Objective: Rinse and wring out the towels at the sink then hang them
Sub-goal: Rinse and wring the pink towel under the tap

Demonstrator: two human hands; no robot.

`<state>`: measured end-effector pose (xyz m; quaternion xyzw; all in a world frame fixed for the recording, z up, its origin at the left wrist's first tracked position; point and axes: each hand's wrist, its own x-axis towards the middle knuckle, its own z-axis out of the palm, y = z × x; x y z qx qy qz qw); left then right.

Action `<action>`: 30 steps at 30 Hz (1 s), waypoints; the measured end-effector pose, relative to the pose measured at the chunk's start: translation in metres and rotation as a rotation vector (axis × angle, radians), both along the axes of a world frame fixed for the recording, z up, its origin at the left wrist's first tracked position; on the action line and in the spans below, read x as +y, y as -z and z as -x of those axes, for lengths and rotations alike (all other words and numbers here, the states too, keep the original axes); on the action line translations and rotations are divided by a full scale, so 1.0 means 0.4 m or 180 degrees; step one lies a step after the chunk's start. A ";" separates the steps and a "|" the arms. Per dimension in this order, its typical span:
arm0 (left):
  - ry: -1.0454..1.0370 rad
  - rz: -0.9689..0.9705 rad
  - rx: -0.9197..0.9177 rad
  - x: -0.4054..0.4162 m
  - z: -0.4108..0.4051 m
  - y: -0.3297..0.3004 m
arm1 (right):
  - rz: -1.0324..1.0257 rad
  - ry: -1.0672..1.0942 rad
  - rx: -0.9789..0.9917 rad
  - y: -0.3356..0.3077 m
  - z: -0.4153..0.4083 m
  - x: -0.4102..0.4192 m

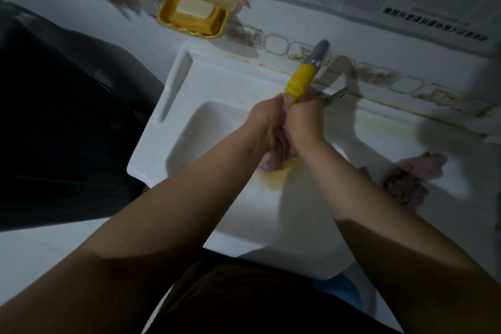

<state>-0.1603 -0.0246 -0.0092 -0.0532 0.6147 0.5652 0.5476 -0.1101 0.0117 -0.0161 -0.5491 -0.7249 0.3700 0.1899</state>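
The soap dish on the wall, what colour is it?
Yellow; the soap dish shows in the head view, holding a pale bar.

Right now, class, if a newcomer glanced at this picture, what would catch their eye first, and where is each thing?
First, the left hand and right hand, gripping a wet pale pink towel over the white ceramic sink basin, just under the tap with the bright yellow wrapped spout. Next, the yellow plastic soap dish holding a pale bar, on the tiled wall upper left. A second crumpled pink towel lies on the sink's right ledge.
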 end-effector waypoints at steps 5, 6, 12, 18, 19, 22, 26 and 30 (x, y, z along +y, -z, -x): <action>0.0606 -0.0017 0.0063 -0.040 0.009 0.021 | 0.0090 -0.0331 -0.0354 -0.001 -0.014 -0.011; 0.0945 0.0139 0.0279 -0.053 0.013 0.042 | 0.0256 -0.0252 -0.0467 0.000 -0.021 0.014; 0.3383 0.0036 0.1468 -0.115 0.103 0.061 | 0.1026 -0.0319 -0.0042 -0.030 -0.041 0.077; 0.3432 0.0508 0.2154 -0.143 0.172 0.103 | 0.1516 -0.0521 0.0165 0.004 -0.064 0.101; 0.3053 0.0435 0.1951 -0.151 0.180 0.106 | 0.1531 -0.0575 0.0011 0.025 -0.068 0.104; 0.2559 0.0352 0.1883 -0.166 0.186 0.089 | 0.2130 -0.0570 -0.0209 0.129 -0.092 0.074; 0.3241 0.0990 0.2660 -0.169 0.165 0.061 | 0.3125 -0.0250 -0.0100 0.261 -0.104 -0.021; 0.4599 0.1867 0.2577 -0.188 0.141 0.034 | 0.3553 -0.0131 -0.0443 0.317 -0.088 -0.075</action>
